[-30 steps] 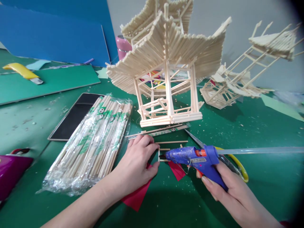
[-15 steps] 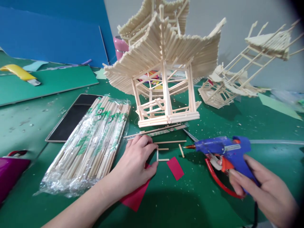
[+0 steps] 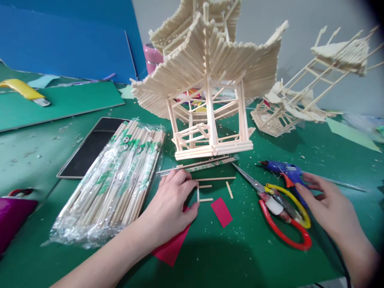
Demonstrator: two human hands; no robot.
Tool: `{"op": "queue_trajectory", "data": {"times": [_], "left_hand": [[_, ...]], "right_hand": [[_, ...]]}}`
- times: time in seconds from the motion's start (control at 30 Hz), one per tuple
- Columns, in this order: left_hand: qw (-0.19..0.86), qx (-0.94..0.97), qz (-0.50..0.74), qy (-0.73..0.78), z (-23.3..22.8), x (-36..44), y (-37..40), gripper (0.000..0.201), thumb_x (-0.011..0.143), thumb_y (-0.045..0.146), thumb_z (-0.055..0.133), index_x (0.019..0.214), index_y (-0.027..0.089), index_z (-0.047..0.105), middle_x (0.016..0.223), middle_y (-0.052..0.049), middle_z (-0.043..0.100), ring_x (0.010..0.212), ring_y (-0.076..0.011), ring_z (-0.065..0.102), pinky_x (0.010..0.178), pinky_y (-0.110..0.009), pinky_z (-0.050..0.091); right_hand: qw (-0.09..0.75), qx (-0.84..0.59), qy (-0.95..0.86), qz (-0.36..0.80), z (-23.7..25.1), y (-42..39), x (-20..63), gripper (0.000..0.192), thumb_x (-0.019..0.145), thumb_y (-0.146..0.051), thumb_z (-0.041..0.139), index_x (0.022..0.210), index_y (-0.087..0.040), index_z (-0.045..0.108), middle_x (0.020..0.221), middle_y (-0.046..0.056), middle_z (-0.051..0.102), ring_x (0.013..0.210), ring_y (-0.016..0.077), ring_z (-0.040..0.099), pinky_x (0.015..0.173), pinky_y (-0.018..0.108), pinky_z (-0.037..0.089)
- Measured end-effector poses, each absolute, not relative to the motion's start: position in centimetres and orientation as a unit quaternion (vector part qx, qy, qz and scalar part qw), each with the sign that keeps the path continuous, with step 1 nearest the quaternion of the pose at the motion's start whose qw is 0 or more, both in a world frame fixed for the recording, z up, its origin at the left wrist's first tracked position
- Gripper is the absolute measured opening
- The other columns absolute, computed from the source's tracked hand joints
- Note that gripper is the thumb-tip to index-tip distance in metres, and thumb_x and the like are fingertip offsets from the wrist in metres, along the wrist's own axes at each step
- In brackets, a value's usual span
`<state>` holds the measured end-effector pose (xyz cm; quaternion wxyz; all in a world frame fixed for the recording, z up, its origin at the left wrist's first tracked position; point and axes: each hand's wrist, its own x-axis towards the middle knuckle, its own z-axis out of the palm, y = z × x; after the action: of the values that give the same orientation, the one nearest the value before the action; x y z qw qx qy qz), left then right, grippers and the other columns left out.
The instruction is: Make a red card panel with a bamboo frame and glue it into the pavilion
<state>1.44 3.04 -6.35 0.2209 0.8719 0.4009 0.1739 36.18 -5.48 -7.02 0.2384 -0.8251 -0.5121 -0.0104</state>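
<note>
My left hand [image 3: 172, 202] rests on the table, its thumb and index finger closed around the ends of a small three-sided frame of wooden sticks [image 3: 198, 194]. A longer stick [image 3: 219, 179] lies just beyond, and a short loose stick [image 3: 229, 190] lies to the right. My right hand [image 3: 333, 212] has its thumb and fingers around the handle of a blue hot glue gun [image 3: 283, 170], whose nozzle points left. Scissors [image 3: 264, 196] with red and yellow handles lie between the gun and the sticks. Two red paper pieces lie near my left hand, the smaller one [image 3: 221, 212] flat beside it.
A large stick pavilion model [image 3: 210, 148] stands ahead, with a second stick model [image 3: 276, 120] tilted behind it at right. Bagged chopsticks [image 3: 120, 180] overlap a dark tablet-like device [image 3: 87, 154] at left. A yellow utility knife [image 3: 24, 91] lies on a green board [image 3: 75, 100].
My right hand has moved the glue gun away from the sticks, back and to the right, uncovering the scissors. My left hand stays at the small frame.
</note>
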Motion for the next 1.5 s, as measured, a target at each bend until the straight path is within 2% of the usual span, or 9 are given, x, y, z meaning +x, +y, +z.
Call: {"op": "queue_trajectory", "data": {"times": [0.1, 0.27, 0.43, 0.6, 0.83, 0.93, 1.13, 1.33, 1.5], "left_hand": [[0.220, 0.873, 0.177, 0.397, -6.3, 1.4, 3.0, 0.024, 0.074, 0.020, 0.051, 0.096, 0.013, 0.059, 0.095, -0.010, 0.051, 0.091, -0.0254, 0.047, 0.079, -0.043, 0.040], [0.218, 0.874, 0.176, 0.397, -6.4, 1.4, 3.0, 0.024, 0.075, 0.021, 0.051, 0.096, 0.013, 0.059, 0.095, -0.011, 0.051, 0.091, -0.0255, 0.047, 0.079, -0.043, 0.040], [0.214, 0.874, 0.181, 0.396, -6.5, 1.5, 3.0, 0.025, 0.074, 0.020, 0.051, 0.097, 0.012, 0.059, 0.095, -0.011, 0.051, 0.090, -0.0255, 0.047, 0.079, -0.043, 0.040], [0.216, 0.871, 0.182, 0.401, -6.5, 1.4, 2.9, 0.025, 0.074, 0.020, 0.052, 0.096, 0.012, 0.059, 0.094, -0.010, 0.051, 0.090, -0.0253, 0.047, 0.078, -0.042, 0.040], [0.216, 0.869, 0.181, 0.406, -6.5, 1.5, 2.9, 0.025, 0.074, 0.021, 0.052, 0.096, 0.013, 0.060, 0.093, -0.010, 0.052, 0.090, -0.0256, 0.047, 0.078, -0.042, 0.040], [0.214, 0.870, 0.182, 0.406, -6.4, 1.5, 2.9, 0.025, 0.074, 0.020, 0.052, 0.096, 0.013, 0.059, 0.094, -0.010, 0.051, 0.090, -0.0256, 0.047, 0.078, -0.042, 0.040], [0.215, 0.871, 0.180, 0.403, -6.5, 1.5, 2.9, 0.030, 0.073, 0.021, 0.054, 0.101, 0.012, 0.058, 0.096, -0.011, 0.052, 0.092, -0.0261, 0.047, 0.081, -0.044, 0.040], [0.224, 0.866, 0.219, 0.391, -5.8, 1.6, 2.5, 0.037, 0.073, 0.023, 0.056, 0.109, 0.015, 0.054, 0.101, -0.010, 0.052, 0.095, -0.0251, 0.046, 0.084, -0.043, 0.039], [0.218, 0.875, 0.250, 0.354, -5.1, 1.8, 2.1, 0.023, 0.078, 0.018, 0.051, 0.099, 0.017, 0.059, 0.093, -0.009, 0.054, 0.088, -0.0223, 0.047, 0.077, -0.040, 0.041]], "right_hand": [[0.264, -0.793, -0.548, -0.037, -5.4, -5.7, 31.6, 0.030, 0.078, -0.039, 0.053, 0.101, -0.020, 0.058, 0.094, 0.009, 0.061, 0.080, 0.0229, 0.059, 0.066, 0.033, 0.048], [0.175, -0.625, -0.745, 0.153, -5.0, -5.6, 23.6, 0.017, 0.085, -0.027, 0.048, 0.099, -0.023, 0.055, 0.093, 0.006, 0.059, 0.078, 0.0182, 0.057, 0.068, 0.033, 0.048], [0.100, -0.645, -0.748, 0.119, -5.8, -5.0, 20.8, 0.019, 0.081, -0.033, 0.051, 0.093, -0.018, 0.051, 0.086, 0.007, 0.054, 0.077, 0.0233, 0.053, 0.064, 0.041, 0.046], [0.079, -0.641, -0.742, 0.178, -5.2, -5.0, 20.4, 0.005, 0.081, -0.023, 0.047, 0.085, -0.020, 0.049, 0.086, 0.005, 0.051, 0.078, 0.0217, 0.050, 0.065, 0.039, 0.044], [0.085, -0.622, -0.753, 0.197, -4.7, -4.7, 20.5, 0.028, 0.077, -0.019, 0.050, 0.105, -0.024, 0.047, 0.096, 0.005, 0.049, 0.087, 0.0217, 0.050, 0.072, 0.040, 0.044], [0.059, -0.613, -0.765, 0.188, -4.7, -4.4, 20.5, 0.023, 0.076, -0.021, 0.050, 0.099, -0.023, 0.050, 0.094, 0.004, 0.049, 0.085, 0.0227, 0.050, 0.069, 0.040, 0.044], [0.097, -0.599, -0.766, 0.214, -4.8, -4.5, 20.6, 0.009, 0.079, -0.016, 0.048, 0.085, -0.022, 0.050, 0.089, 0.003, 0.048, 0.080, 0.0187, 0.050, 0.068, 0.035, 0.043], [0.155, -0.596, -0.741, 0.268, -4.4, -4.6, 21.1, 0.013, 0.084, -0.012, 0.044, 0.078, -0.022, 0.050, 0.085, 0.001, 0.049, 0.078, 0.0150, 0.051, 0.067, 0.030, 0.043], [0.149, -0.597, -0.744, 0.260, -4.0, -4.6, 21.2, 0.019, 0.082, -0.021, 0.051, 0.101, -0.023, 0.053, 0.099, 0.004, 0.050, 0.090, 0.0178, 0.052, 0.076, 0.032, 0.047]]}}
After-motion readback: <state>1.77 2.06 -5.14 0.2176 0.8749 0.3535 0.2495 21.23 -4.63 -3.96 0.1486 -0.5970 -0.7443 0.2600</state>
